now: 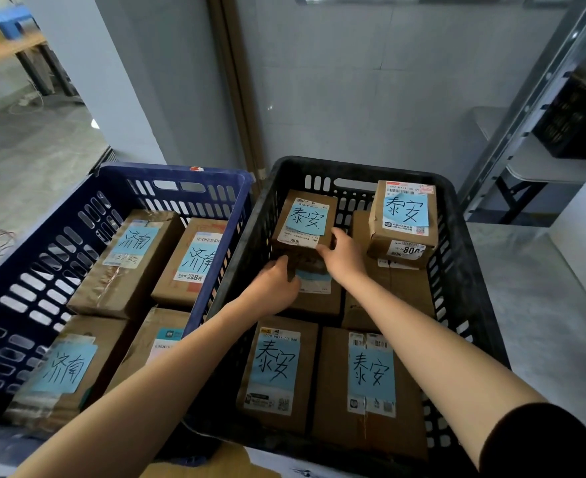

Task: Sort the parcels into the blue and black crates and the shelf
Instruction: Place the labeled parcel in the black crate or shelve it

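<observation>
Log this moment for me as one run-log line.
held: parcel | left hand: grips near-left corner | right hand: grips right side | where: inside black crate, above lower parcel

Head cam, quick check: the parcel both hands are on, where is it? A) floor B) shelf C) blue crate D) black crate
D: the left hand and right hand hold the small parcel within the walls of the black crate, at its far left, above another box lying there.
</observation>
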